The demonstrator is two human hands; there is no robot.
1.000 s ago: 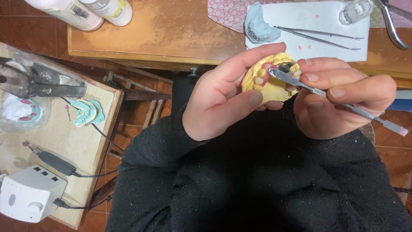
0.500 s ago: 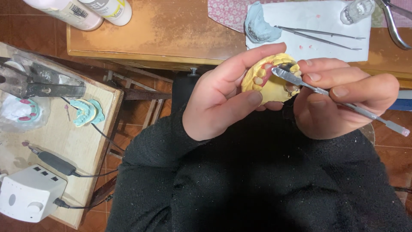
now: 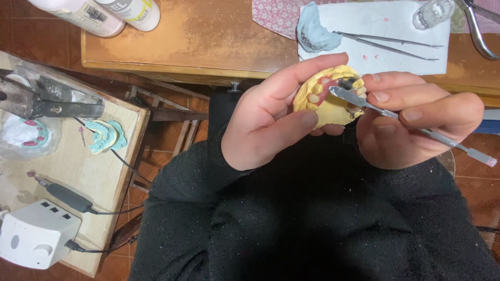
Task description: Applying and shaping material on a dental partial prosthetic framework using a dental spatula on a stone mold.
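Observation:
My left hand (image 3: 271, 117) grips a yellow plaster dental cast (image 3: 327, 99) with teeth set in pink wax, held in front of my chest. My right hand (image 3: 416, 122) holds a thin metal spatula (image 3: 411, 125) like a pen. Its flat tip rests on the pink wax among the teeth on the cast's upper side. Both arms wear black sleeves.
A wooden table (image 3: 198, 36) ahead carries a white paper sheet (image 3: 385, 31) with a blue-grey cast (image 3: 315, 31), tweezers (image 3: 385, 44), a small glass jar (image 3: 432, 11) and pliers (image 3: 476, 28). Two bottles (image 3: 104, 13) stand at its left. A side board (image 3: 67, 166) holds a teal cast (image 3: 104, 136), a handpiece and a white control box (image 3: 34, 234).
The spatula tip has shifted slightly along the wax on the cast. Both hands stay in nearly the same place.

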